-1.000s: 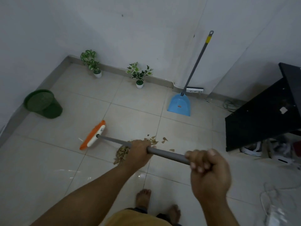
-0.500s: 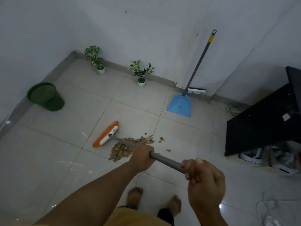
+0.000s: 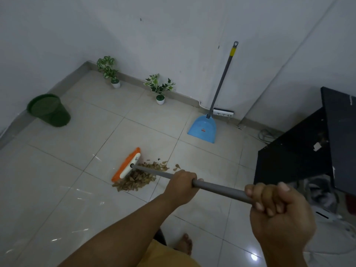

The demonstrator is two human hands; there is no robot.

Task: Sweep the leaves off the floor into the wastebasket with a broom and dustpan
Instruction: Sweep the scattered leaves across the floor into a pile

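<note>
— Pale floor tiles (image 3: 57,170) ran to a grey-white wall (image 3: 173,35), didn't they? What stood along it?

— Two small potted plants (image 3: 160,89) at the far skirting, and a blue dustpan (image 3: 203,130) to their right, flat on the floor with its long handle leaning on the wall. A green wastebasket (image 3: 49,109) sat tilted at the far left, against the side wall. A black cabinet (image 3: 308,147) filled the right edge.

— And the hands?

— Both were closed around the grey shaft of the broom (image 3: 217,186). The left hand (image 3: 180,186) gripped it midway, arm stretched forward from the lower left, knuckles up. The right hand (image 3: 277,214) was fisted round the near end, close to the camera, fingers curled over the top.

— Where was the broom head?

— Its orange and white head (image 3: 127,164) lay near the centre of the floor, touching the left side of the leaves (image 3: 138,178), a brown heap just to its right under the shaft. A few loose ones lay slightly right of the heap. One bare foot (image 3: 185,244) showed at the near edge.

— Any change from a second before?

— Yes. The head had been well left of the pile then; it had swung right until it met the leaves, and the heap looked tighter. Dustpan and wastebasket had stayed put.
</note>
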